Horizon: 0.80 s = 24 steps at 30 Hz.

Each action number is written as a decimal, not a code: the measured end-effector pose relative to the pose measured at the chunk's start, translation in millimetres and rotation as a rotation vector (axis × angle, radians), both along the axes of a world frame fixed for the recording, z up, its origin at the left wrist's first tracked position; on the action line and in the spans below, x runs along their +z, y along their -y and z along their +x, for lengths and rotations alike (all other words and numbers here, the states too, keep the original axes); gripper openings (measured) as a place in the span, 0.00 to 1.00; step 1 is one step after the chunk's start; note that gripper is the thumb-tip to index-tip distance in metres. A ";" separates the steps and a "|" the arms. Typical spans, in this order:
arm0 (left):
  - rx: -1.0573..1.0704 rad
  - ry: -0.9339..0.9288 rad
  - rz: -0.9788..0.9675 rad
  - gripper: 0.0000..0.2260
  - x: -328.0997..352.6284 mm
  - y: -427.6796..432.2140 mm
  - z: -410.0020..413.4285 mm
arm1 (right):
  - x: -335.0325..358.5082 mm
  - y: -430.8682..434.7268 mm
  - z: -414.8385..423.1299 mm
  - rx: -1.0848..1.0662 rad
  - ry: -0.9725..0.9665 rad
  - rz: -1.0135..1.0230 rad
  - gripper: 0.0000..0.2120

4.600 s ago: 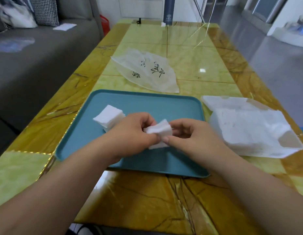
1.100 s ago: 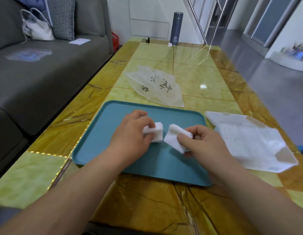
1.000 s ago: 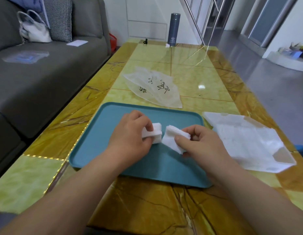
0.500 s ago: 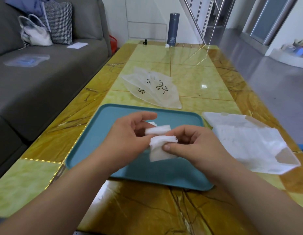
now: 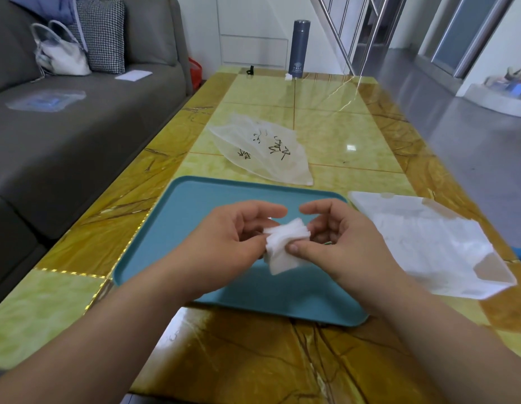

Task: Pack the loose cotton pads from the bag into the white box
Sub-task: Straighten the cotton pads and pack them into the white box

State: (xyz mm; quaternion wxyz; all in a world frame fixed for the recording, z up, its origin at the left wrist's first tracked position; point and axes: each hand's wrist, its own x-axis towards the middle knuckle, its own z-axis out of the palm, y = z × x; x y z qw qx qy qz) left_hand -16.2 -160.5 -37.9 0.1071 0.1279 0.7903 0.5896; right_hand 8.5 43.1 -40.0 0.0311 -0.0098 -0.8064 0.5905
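Observation:
A small stack of white square cotton pads (image 5: 284,244) is held between both hands above the teal tray (image 5: 189,205). My left hand (image 5: 230,237) grips the stack's left side, its index finger stretched out over the top. My right hand (image 5: 338,237) pinches the stack's right side with the thumb pressed on the top pad. A white plastic bag (image 5: 428,243) lies flat to the right of the tray. No white box is in view.
A translucent bag with black lettering (image 5: 262,150) lies beyond the tray on the yellow marble table (image 5: 340,135). A grey flask (image 5: 299,49) stands at the far end. A grey sofa (image 5: 64,126) runs along the left with a white handbag (image 5: 61,55).
A second ago each hand held its own small stack, apart. The hands came together and now hold one joined stack between them. The camera view tilted slightly.

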 end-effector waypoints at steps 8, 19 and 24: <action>0.281 -0.236 -0.364 0.16 -4.9 9.8 -18.9 | -11.0 -0.4 -3.4 0.011 -0.008 0.198 0.08; 0.219 -0.196 -0.558 0.16 -28.1 11.2 -37.7 | -21.4 -5.4 -8.9 -0.017 0.088 0.382 0.16; 0.233 -0.271 -0.561 0.10 -21.4 10.0 -31.1 | -23.7 -7.1 -9.0 -0.064 0.072 0.374 0.08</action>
